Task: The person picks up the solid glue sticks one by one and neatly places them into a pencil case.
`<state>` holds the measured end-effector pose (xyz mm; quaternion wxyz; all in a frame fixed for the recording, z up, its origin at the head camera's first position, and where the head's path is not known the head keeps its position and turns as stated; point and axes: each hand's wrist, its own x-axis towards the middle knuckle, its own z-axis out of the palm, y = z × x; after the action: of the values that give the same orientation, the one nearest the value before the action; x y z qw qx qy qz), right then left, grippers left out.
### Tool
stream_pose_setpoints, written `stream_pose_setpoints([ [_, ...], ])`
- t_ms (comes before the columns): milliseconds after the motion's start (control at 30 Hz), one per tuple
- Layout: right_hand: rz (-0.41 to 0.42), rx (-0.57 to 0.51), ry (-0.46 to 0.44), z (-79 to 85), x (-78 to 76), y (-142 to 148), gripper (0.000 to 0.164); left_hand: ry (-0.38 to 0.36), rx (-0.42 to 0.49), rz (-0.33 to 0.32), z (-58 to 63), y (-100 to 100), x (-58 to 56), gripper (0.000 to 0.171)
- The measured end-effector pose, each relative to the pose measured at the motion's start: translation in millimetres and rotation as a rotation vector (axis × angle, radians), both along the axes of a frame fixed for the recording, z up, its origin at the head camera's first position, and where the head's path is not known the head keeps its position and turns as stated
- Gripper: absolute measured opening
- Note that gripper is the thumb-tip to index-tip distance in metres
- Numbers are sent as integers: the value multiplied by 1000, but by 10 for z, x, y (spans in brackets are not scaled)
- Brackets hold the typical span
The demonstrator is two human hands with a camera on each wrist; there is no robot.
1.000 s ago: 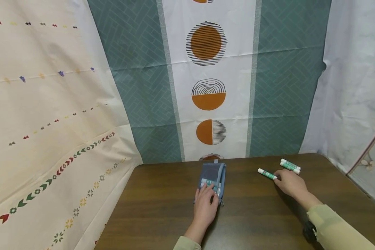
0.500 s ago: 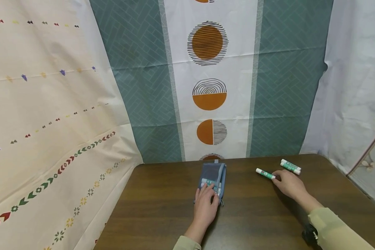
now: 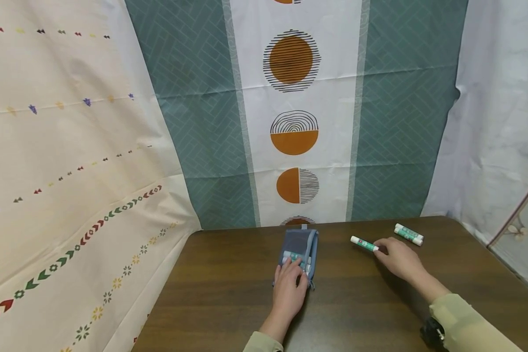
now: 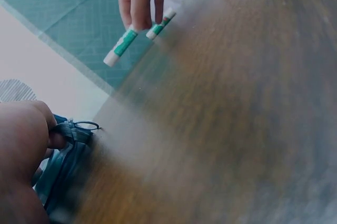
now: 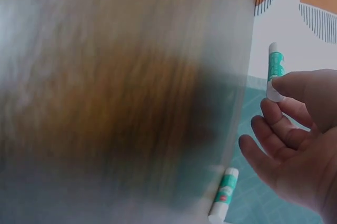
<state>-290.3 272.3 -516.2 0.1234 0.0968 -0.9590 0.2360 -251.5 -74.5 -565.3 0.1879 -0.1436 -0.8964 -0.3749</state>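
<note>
Between thumb and fingertips, my right hand (image 3: 398,259) pinches one end of a green and white glue stick (image 3: 364,243). In the right wrist view the other fingers of that hand are loosely bent below the glue stick (image 5: 276,66). My left hand (image 3: 289,291) holds the near part of a blue-grey zip pouch (image 3: 297,238), its fingers over the top and the thumb by the right edge. Green and white sticks (image 3: 294,256) show inside the pouch. The zipper pull (image 4: 87,125) hangs beside the left fingers in the left wrist view.
Two more glue sticks (image 3: 408,234) lie side by side at the back right of the brown wooden table (image 3: 229,303). Patterned cloths (image 3: 211,146) hang behind the table and along both sides. A dark watch-like band (image 3: 433,334) sits by the right sleeve.
My right hand has moved left with the glue stick, away from the two lying at the back right. The left hand and the pouch have stayed in place.
</note>
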Motion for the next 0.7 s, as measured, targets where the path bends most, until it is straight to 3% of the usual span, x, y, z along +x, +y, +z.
stream_pose_setpoints([
  [700,42,-37,-64,-2,25,-446,23,18,6,-1,-4,4,-1,23],
])
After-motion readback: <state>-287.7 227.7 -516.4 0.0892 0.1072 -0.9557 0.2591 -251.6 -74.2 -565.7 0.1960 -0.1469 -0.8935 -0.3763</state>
